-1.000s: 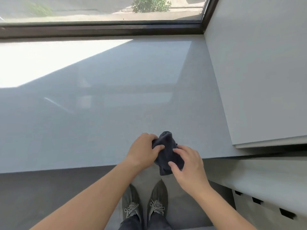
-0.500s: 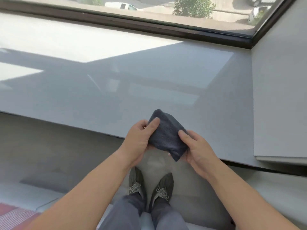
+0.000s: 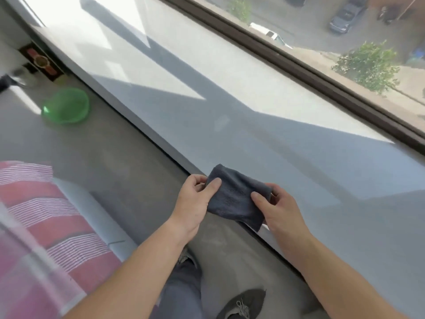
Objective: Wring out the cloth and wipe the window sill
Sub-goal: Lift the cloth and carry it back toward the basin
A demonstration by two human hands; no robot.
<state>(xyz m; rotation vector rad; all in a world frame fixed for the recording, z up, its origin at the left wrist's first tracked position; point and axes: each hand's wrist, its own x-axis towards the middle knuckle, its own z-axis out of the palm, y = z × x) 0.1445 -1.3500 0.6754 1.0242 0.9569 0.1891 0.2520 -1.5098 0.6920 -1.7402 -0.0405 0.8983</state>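
— Where's your cloth (image 3: 236,200)?

— Above the window sill (image 3: 253,125) edge, your left hand (image 3: 195,203) and right hand (image 3: 279,209) each pinching an end.

— It's soft, limp; grip both ends firmly, then twist.

Home, upper-floor room: deep grey window sill (image 3: 230,116) under wide window (image 3: 345,42) (parked cars, tree far below); striped bedding (image 3: 39,222), green plastic basin (image 3: 66,105) on floor.
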